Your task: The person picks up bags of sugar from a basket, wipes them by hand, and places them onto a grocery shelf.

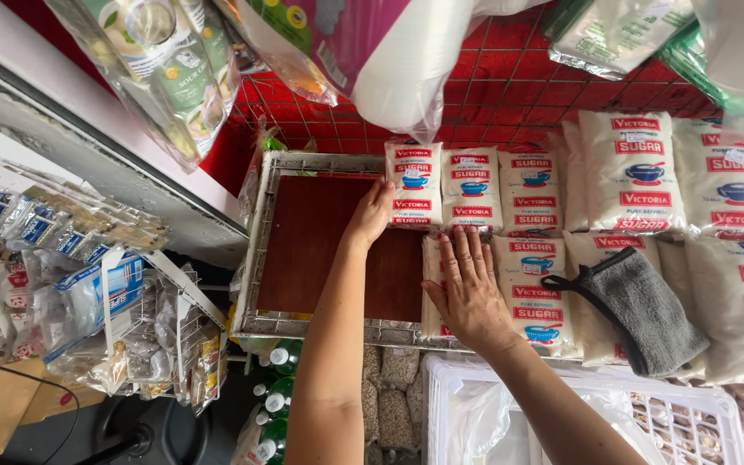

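Note:
Rows of small white sugar bags (473,189) with red labels fill a wire-edged shelf tray (262,250). My left hand (372,211) presses flat against the side of the leftmost bag in the back row (413,185), fingers together. My right hand (468,288) lies flat, fingers spread, on top of the front-row bags (537,288). Neither hand grips anything. The tray's left part shows bare dark red board (320,250).
A grey cloth (643,306) lies on larger sugar bags (630,172) to the right. Hanging packets (174,69) dangle overhead. A white plastic crate (647,413) sits below, green bottles (277,387) stand beneath the tray, and sachet strips (36,224) hang at left.

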